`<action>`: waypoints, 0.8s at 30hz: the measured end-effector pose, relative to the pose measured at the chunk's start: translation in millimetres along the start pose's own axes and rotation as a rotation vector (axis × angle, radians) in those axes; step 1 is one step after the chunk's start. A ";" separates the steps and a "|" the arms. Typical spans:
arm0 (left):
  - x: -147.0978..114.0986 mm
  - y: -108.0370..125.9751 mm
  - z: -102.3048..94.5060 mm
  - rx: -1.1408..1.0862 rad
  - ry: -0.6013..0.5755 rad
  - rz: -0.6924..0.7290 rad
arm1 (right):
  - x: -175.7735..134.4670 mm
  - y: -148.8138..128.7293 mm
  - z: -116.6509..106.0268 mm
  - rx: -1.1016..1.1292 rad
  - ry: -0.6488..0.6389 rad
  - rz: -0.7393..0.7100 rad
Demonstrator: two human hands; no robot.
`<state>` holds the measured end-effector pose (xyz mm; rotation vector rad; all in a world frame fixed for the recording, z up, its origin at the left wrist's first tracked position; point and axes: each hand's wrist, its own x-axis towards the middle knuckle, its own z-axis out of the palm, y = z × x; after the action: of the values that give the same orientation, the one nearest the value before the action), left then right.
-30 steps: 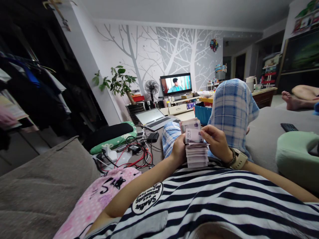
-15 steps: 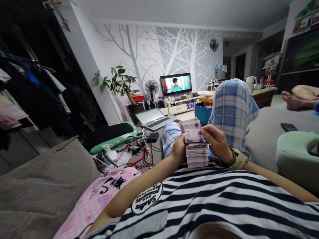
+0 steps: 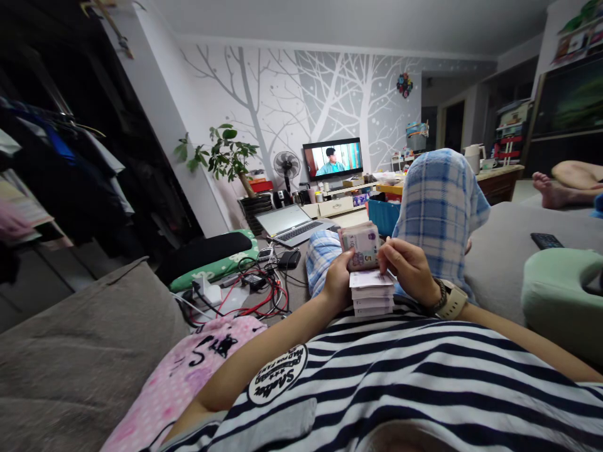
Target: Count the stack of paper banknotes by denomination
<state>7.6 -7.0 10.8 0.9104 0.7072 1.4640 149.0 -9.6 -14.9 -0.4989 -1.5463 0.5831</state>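
Note:
My left hand (image 3: 338,276) is closed round a thick wad of banknotes (image 3: 362,243), its thumb on the front face. The upper part of the wad stands up, showing a purplish note with a 5 on it. Below, the loose ends of other banknotes (image 3: 372,294) hang folded down in layers toward my striped shirt. At the wad's right edge, my right hand (image 3: 409,269) has its fingers bent and pinched together on the side of a folded-down banknote (image 3: 368,278). A bracelet and a pale watch (image 3: 455,301) are on the right wrist.
Plaid trouser legs (image 3: 433,207) rise behind the hands. Left of them are tangled cables (image 3: 268,292), an open laptop (image 3: 294,226) and a pink cloth (image 3: 188,370). At right lie a remote control (image 3: 546,241), a green neck pillow (image 3: 560,289) and another person's bare foot (image 3: 550,188).
My right hand has moved slightly down, bringing a banknote from the upright part over onto the folded-down ones. A different note face now shows. My left hand keeps its hold.

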 end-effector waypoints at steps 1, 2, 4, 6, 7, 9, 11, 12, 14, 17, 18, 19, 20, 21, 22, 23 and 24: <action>0.5 -0.3 -1.2 0.014 -0.028 -0.004 | 1.0 -0.8 0.0 -0.019 0.021 0.000; 0.9 -0.5 -2.5 0.027 -0.050 -0.002 | 2.1 -1.4 -0.1 -0.042 0.048 0.003; 1.0 -0.3 -4.8 0.028 -0.090 0.002 | 4.5 -2.2 -0.4 -0.087 0.098 0.025; 0.0 0.5 -5.3 0.007 -0.125 -0.016 | 6.6 -1.9 -0.9 -0.118 0.131 0.060; -1.0 1.1 -4.9 -0.005 -0.140 -0.031 | 7.5 -1.5 -1.2 -0.128 0.136 0.076; -3.3 1.9 -3.3 -0.016 -0.149 -0.049 | 8.7 -0.5 -1.8 -0.142 0.134 0.098; -4.9 1.8 -1.9 -0.002 -0.130 -0.049 | 9.3 0.0 -1.9 -0.155 0.133 0.111; -5.1 1.4 -1.7 0.011 -0.118 -0.046 | 9.5 0.1 -1.8 -0.162 0.134 0.117; -3.9 0.0 -2.4 0.045 -0.093 -0.034 | 9.5 -0.3 -1.4 -0.172 0.139 0.125; -0.8 -1.0 -4.9 0.100 -0.058 0.010 | 8.9 -1.4 -0.8 -0.178 0.143 0.123; -0.4 -0.5 -5.6 0.115 -0.045 0.029 | 8.5 -1.8 -0.7 -0.182 0.145 0.116; -0.6 0.3 -6.0 0.128 -0.030 0.047 | 7.9 -2.1 -0.8 -0.186 0.148 0.103; -1.3 1.3 -6.1 0.139 -0.018 0.064 | 7.1 -2.4 -0.9 -0.193 0.148 0.087; -2.4 2.4 -5.9 0.145 -0.009 0.079 | 6.2 -2.6 -1.1 -0.200 0.143 0.067; -3.8 3.4 -5.5 0.149 -0.009 0.089 | 5.3 -2.8 -1.4 -0.208 0.134 0.046; -5.2 4.3 -4.9 0.151 -0.022 0.087 | 4.5 -3.0 -1.6 -0.216 0.121 0.025; -6.5 4.8 -4.4 0.155 -0.045 0.082 | 3.7 -3.1 -1.8 -0.222 0.108 0.006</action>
<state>1.2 -13.5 11.8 1.0988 0.7661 1.4707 150.7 -9.5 -10.1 -0.6928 -1.5143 0.3834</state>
